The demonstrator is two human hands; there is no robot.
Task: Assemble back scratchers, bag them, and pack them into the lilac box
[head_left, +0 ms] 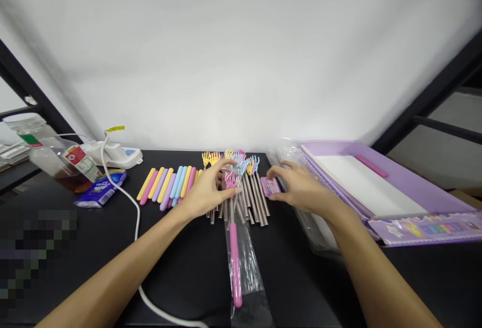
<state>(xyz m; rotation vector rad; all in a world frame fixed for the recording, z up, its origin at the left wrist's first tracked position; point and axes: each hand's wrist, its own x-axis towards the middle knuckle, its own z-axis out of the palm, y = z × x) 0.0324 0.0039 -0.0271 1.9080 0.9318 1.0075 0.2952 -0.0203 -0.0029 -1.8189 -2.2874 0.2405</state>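
On a black table [181, 267], a blue packet [101, 189] is seen at left, and pastel plastic handles [165, 187] are laid in a row beside it. The left hand [205, 192] is curved over the top of a clear plastic bag [246, 272] with a pink handle [235, 265] inside; whether it is closed cannot be told. Steel rods [252, 200] are lying just right of the bag. A small pink card [270, 186] is touched by the right hand [301, 187], its grip also unclear. A purple tray [391, 177] is placed at far right.
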